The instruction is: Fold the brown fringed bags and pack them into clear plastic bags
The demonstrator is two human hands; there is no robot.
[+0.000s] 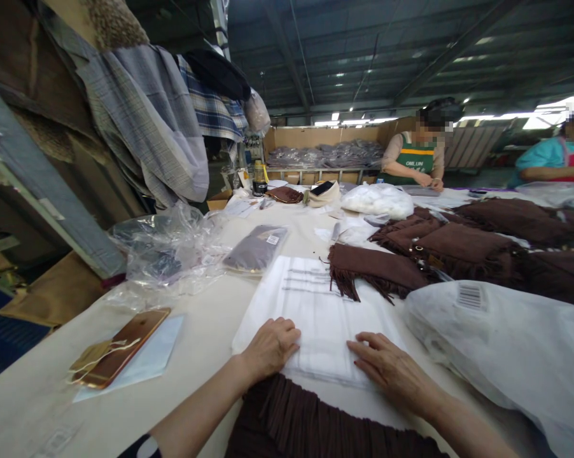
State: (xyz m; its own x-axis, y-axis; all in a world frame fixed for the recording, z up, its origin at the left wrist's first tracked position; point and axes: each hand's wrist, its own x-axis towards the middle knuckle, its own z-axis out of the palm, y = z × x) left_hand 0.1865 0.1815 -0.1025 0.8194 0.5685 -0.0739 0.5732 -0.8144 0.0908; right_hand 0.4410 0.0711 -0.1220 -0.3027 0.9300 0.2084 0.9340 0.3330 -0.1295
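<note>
A stack of thin white bags with printed dark lines [315, 318] lies flat on the table in front of me. My left hand [272, 346] is on the stack's near left part, its fingers curled together and pressed on the top bag. On the right side my right hand [385, 366] rests with fingers apart, the tips touching the bag's surface. A dark brown fringed bag [315, 420] lies closest to me, below both hands. Another brown fringed bag [377, 270] overlaps the far right corner of the stack.
On the left are a phone [129, 346] on light blue paper and crumpled clear plastic [167, 248]. Beyond the stack is a packed grey item [256, 248]. A large white plastic bag [501, 343] and several brown bags [473, 251] crowd the right. Two people work across the table.
</note>
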